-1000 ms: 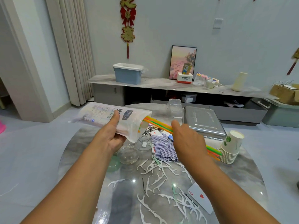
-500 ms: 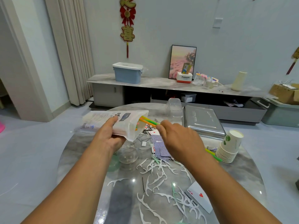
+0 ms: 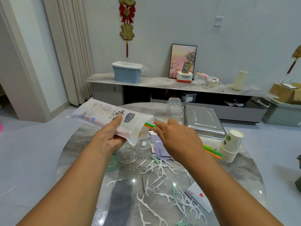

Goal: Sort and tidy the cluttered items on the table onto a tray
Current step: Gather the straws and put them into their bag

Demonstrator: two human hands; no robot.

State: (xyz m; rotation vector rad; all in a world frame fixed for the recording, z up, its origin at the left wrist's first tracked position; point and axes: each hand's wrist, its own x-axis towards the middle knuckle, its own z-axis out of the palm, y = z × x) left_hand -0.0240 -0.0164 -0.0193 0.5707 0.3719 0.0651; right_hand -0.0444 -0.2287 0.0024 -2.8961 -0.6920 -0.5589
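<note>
Both bare forearms reach forward from the lower corners of the view and converge toward the middle. The left hand (image 3: 108,139) is raised with the palm turned inward, its thumb laid flat across the top of a plastic bag (image 3: 114,118) and its fingers (image 3: 120,141) curled beneath it, so the bag is gripped between thumb and fingers. The right hand (image 3: 175,137) is seen from its back, wrist straight, knuckles up, with the fingers bent forward and bunched at the bag's open mouth, where they meet the coloured straws (image 3: 149,125); whether they pinch the straws is hidden by the hand itself
</note>
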